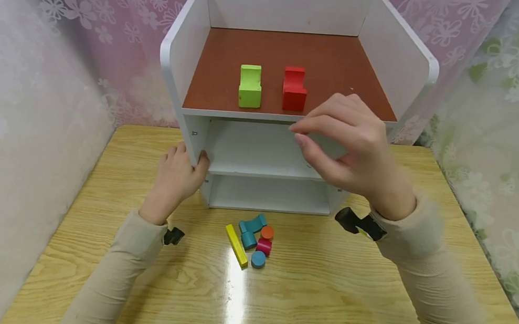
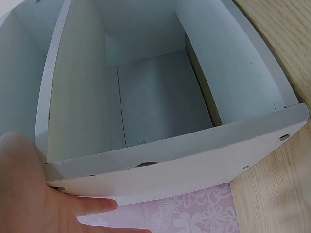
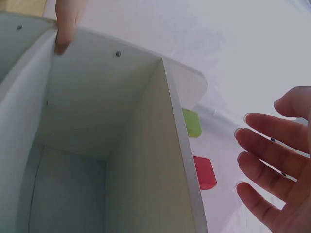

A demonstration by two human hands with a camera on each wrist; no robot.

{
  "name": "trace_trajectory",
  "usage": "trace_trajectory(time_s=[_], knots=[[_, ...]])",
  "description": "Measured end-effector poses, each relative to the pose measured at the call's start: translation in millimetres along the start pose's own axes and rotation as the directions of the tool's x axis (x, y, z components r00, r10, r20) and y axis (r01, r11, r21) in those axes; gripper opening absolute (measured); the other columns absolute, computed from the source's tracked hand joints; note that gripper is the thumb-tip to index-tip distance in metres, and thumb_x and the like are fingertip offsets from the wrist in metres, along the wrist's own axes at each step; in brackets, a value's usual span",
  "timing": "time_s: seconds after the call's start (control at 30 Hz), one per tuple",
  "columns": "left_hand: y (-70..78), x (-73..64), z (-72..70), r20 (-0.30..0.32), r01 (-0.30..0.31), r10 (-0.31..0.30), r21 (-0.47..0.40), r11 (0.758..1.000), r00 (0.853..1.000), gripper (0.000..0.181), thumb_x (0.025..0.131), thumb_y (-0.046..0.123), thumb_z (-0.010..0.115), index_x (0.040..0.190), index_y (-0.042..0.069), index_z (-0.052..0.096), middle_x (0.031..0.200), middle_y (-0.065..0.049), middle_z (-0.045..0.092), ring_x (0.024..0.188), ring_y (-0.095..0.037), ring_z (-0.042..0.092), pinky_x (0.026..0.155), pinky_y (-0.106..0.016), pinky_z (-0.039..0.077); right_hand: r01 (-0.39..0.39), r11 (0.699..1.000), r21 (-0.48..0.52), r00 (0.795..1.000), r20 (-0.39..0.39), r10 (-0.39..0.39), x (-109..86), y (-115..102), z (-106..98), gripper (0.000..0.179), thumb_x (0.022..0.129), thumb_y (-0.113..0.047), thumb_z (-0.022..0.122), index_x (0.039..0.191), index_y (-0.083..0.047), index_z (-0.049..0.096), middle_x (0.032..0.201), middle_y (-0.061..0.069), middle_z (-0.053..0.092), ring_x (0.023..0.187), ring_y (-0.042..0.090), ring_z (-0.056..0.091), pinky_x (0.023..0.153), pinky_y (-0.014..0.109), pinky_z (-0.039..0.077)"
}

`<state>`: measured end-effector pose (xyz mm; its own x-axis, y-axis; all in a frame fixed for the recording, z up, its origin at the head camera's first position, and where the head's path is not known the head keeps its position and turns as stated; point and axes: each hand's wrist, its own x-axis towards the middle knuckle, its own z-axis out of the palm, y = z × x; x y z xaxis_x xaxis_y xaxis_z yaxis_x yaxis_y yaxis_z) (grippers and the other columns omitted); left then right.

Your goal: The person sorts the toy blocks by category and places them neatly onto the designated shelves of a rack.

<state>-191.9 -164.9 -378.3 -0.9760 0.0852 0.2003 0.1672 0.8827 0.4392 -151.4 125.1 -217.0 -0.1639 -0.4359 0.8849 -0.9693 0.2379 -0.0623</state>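
Our left hand [image 1: 177, 177] grips the shelf [image 1: 278, 50] by its left edge, steadying it we guess; our right hand [image 1: 351, 142], empty and loose, hovers near the red block [image 1: 293, 98].

The shelf [image 1: 285, 7] looks smooth (though chipped), the wood-grain table [image 1: 321, 295] glossy

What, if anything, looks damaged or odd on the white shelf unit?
The white shelf unit looks chipped: in the left wrist view, a dark brownish patch breaks the pale edge of its side panel, as if the surface had flaked off.
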Motion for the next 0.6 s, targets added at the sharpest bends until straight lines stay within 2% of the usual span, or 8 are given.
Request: trace_trajectory(time_s=[0.3,0.47,0.6], knots=[[0.5,1.0,0.4,-0.005,-0.005,0.005,-0.007,1.0,1.0,0.059,0.096,0.043,0.025,0.141,0.006,0.04,0.125,-0.02,0.048,0.11,-0.041,0.042,0.09,-0.056,0.032,-0.003,0.999,0.051,1.0,0.013,0.002,-36.0,-11,22,0.025,0.09,-0.022,0.057,0.081,-0.005,0.072,0.074,0.001,0.066,0.063,0.015,0.051,0.064,0.03,0.032],[0.1,0.3,0.3,0.0,-0.001,0.001,-0.006,1.0,1.0,0.06,0.097,0.044,0.026,0.14,0.005,0.04,0.126,-0.021,0.047,0.111,-0.042,0.041,0.091,-0.056,0.031,-0.069,0.994,0.087,0.996,0.061,0.064,-64.4,-10,39,0.018,0.088,-0.018,0.058,0.086,-0.006,0.072,0.077,-0.002,0.066,0.066,0.013,0.051,0.065,0.025,0.032],[0.6,0.3,-0.2,0.001,0.001,-0.001,-0.011,1.0,1.0,0.06,0.096,0.043,0.027,0.139,0.004,0.041,0.125,-0.021,0.047,0.11,-0.042,0.041,0.09,-0.056,0.031,-0.141,0.984,0.113,0.985,0.111,0.129,-89.1,-8,56,0.013,0.087,-0.014,0.06,0.09,-0.009,0.071,0.079,-0.004,0.065,0.07,0.011,0.054,0.067,0.024,0.037]])
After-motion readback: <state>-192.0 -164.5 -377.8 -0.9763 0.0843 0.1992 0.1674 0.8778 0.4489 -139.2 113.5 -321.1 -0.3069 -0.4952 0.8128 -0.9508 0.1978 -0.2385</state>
